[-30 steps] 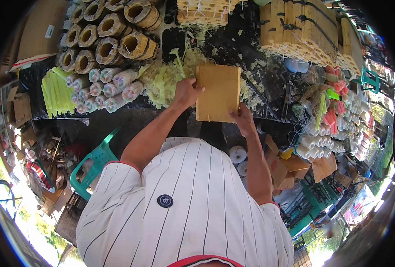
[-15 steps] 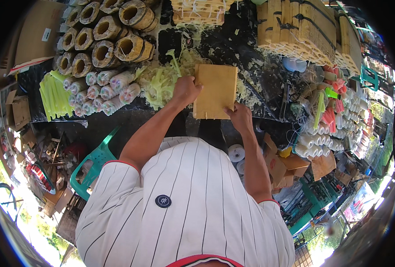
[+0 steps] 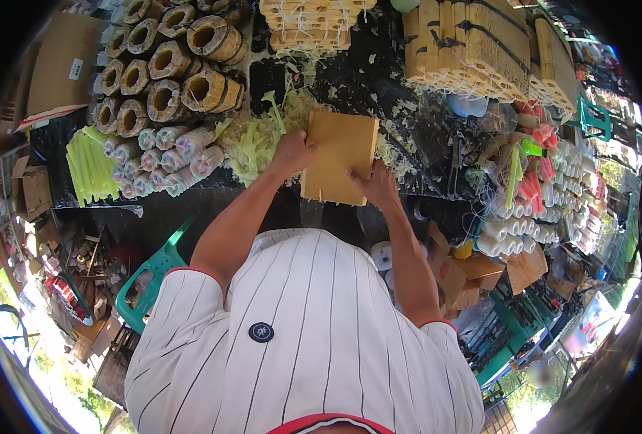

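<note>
Dark, glossy sheeting covers the worktable (image 3: 436, 137), strewn with papery flakes and a tangle of pale green strips (image 3: 252, 148). Over its near edge sits a flat, rectangular tan board (image 3: 341, 155), smooth-faced and slightly tilted. The left hand (image 3: 293, 152) grips its left edge; the right hand (image 3: 379, 186) pinches the lower right side, thumb laid across the face. Fingers behind the board are hidden, as is its underside. Rough, thick-walled hexagonal tubes (image 3: 165, 61) stack at the left, above shiny plastic-wrapped rolls (image 3: 172, 163) and slim yellow-green sticks (image 3: 93, 163). Dark straps bind ribbed wooden bundles (image 3: 473, 47) at upper right, and the top edge cuts off a string-tied stack (image 3: 310, 25). A bluish translucent object (image 3: 468, 105) is hard to identify; clutter toward the rim blurs.
</note>
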